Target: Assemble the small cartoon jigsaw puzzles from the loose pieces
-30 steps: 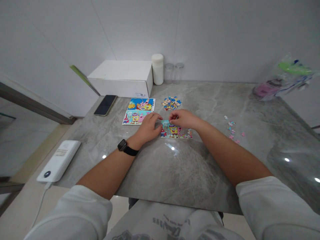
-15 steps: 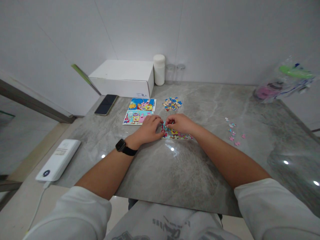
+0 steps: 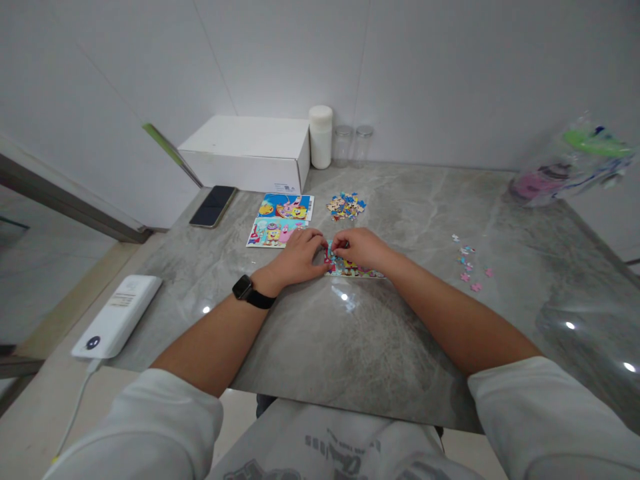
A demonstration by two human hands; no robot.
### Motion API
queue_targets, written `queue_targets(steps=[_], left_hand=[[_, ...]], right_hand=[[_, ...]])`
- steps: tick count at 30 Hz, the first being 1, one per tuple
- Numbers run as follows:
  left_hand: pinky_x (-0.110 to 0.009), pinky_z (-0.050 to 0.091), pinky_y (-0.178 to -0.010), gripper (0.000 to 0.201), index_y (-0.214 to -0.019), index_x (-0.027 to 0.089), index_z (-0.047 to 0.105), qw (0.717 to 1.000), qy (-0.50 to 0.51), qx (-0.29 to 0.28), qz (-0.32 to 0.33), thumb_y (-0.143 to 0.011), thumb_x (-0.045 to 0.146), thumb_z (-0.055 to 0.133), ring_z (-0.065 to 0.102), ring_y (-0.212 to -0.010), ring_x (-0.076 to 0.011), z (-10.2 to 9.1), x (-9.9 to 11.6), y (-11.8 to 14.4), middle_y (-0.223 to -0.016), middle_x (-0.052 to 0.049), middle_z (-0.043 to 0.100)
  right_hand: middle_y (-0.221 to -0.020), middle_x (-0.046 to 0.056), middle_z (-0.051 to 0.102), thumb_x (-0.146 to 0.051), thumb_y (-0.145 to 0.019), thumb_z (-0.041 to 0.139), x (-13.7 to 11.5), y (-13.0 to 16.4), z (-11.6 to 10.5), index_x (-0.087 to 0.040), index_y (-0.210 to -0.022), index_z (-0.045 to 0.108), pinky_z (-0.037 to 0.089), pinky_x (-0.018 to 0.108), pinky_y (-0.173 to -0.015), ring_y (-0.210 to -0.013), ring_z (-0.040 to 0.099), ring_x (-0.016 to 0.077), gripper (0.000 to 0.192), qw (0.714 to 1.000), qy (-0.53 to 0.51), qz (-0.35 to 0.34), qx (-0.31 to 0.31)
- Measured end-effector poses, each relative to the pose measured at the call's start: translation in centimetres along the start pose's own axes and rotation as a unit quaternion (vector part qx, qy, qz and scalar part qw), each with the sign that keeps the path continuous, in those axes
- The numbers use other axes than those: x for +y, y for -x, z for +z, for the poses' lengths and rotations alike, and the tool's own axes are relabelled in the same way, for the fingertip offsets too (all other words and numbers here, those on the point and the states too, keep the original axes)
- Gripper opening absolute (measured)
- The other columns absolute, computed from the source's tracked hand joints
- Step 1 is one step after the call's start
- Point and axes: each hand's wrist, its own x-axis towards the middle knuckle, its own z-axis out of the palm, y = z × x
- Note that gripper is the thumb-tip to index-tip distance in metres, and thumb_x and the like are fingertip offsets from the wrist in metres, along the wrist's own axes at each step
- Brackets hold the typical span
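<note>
Over the cartoon puzzle (image 3: 353, 268) near the middle of the grey table (image 3: 380, 333), your two hands meet. Your left hand (image 3: 299, 255), with a black watch (image 3: 245, 289) on its wrist, rests at the puzzle's left edge with fingers curled narrow. Your right hand (image 3: 361, 247) lies over the puzzle's top edge, fingertips pinched close at the upper left corner; I cannot tell whether they grip a piece. Just left of the puzzle and beyond it lie two picture cards (image 3: 280, 219). Beyond the puzzle sits a heap of loose pieces (image 3: 345, 205), and well right of it a few scattered pieces (image 3: 469, 263). Far behind the puzzle stand a white box (image 3: 250, 153), a white canister (image 3: 321, 137) and two clear jars (image 3: 351, 145). A phone (image 3: 213, 206) lies left of the cards.
</note>
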Motion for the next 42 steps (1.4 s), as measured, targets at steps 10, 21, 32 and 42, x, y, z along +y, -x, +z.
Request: queue_targets(steps=[10, 21, 32, 42], left_hand=[[-0.055, 0.046, -0.115, 0.040, -0.115, 0.025, 0.067, 1.000, -0.001, -0.007, -0.003, -0.082, 0.043, 0.081, 0.057, -0.129, -0.0331, -0.1, 0.0, 0.0, -0.134, -0.012, 0.061], [-0.054, 0.045, -0.115, 0.040, -0.116, 0.025, 0.066, 1.000, 0.006, -0.008, -0.004, -0.082, 0.042, 0.081, 0.057, -0.129, -0.0326, -0.1, 0.1, 0.0, -0.134, -0.012, 0.062], [-0.054, 0.045, -0.115, 0.042, -0.116, 0.024, 0.067, 1.000, 0.010, -0.005, -0.002, -0.082, 0.043, 0.082, 0.057, -0.129, -0.0329, -0.1, 0.1, 0.0, -0.134, -0.012, 0.062], [-0.054, 0.046, -0.114, 0.036, -0.113, 0.024, 0.069, 1.000, 0.017, -0.004, 0.003, -0.083, 0.041, 0.082, 0.058, -0.127, -0.0324, -0.5, 0.5, 0.0, -0.131, -0.011, 0.063]], right_hand=[[-0.099, 0.004, 0.081, -0.022, -0.090, 0.068, -0.3, 0.1, 0.2, -0.023, -0.103, 0.083, 0.044, 0.027, -0.080, -0.092, 0.070, 0.0184, 0.019, 0.999, 0.053, -0.009, 0.007], [-0.096, 0.003, 0.081, -0.023, -0.091, 0.069, 0.0, -0.1, 0.0, -0.022, -0.099, 0.082, 0.044, 0.027, -0.079, -0.089, 0.070, 0.0174, 0.015, 1.000, 0.023, -0.017, 0.008], [-0.094, 0.004, 0.080, -0.021, -0.090, 0.070, 0.0, 0.0, 0.1, -0.022, -0.096, 0.081, 0.045, 0.028, -0.079, -0.088, 0.070, 0.0182, 0.013, 0.999, 0.020, -0.021, 0.016], [-0.079, 0.000, 0.071, -0.026, -0.086, 0.069, 3.1, -1.2, -1.2, -0.018, -0.086, 0.073, 0.047, 0.025, -0.069, -0.073, 0.063, 0.0137, 0.009, 0.981, -0.188, -0.012, 0.034]])
